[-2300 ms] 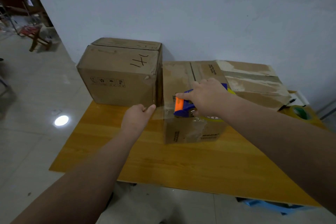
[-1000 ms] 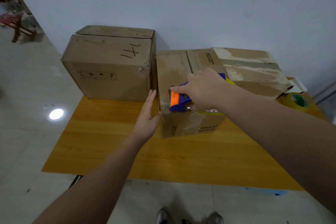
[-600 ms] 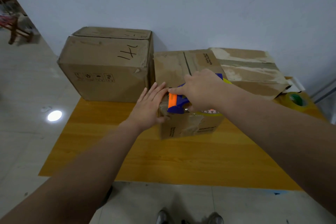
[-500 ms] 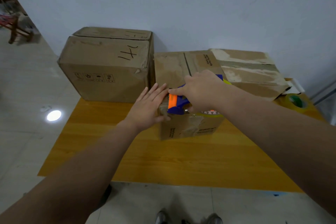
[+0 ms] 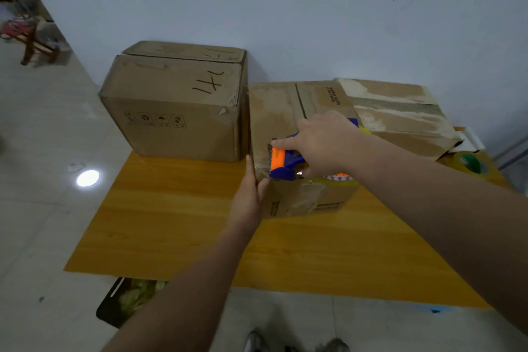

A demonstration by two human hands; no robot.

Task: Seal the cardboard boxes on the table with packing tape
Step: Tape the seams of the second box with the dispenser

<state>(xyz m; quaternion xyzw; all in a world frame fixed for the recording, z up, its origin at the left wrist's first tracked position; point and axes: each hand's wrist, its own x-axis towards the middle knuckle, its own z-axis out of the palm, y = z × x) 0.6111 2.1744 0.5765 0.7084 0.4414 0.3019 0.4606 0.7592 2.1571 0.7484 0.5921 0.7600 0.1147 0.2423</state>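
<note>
Three cardboard boxes stand on a yellow wooden table (image 5: 177, 226). A tall box (image 5: 171, 103) marked in black pen is at the back left. A low middle box (image 5: 285, 111) sits beside it, and a torn box (image 5: 400, 114) lies to the right. My right hand (image 5: 325, 143) grips a blue and orange tape dispenser (image 5: 283, 164) on the middle box's near left top corner. My left hand (image 5: 250, 197) lies flat, fingers straight, against that box's left side wall, thumb on the front corner.
A spare roll of tape (image 5: 470, 164) with a green core lies at the table's right edge behind my right arm. A dark crate (image 5: 125, 300) sits on the floor under the table's near left corner. A white wall stands right behind the boxes.
My left hand has slid off the middle box's top corner and down onto its left side wall. The right hand keeps the dispenser at the same corner.
</note>
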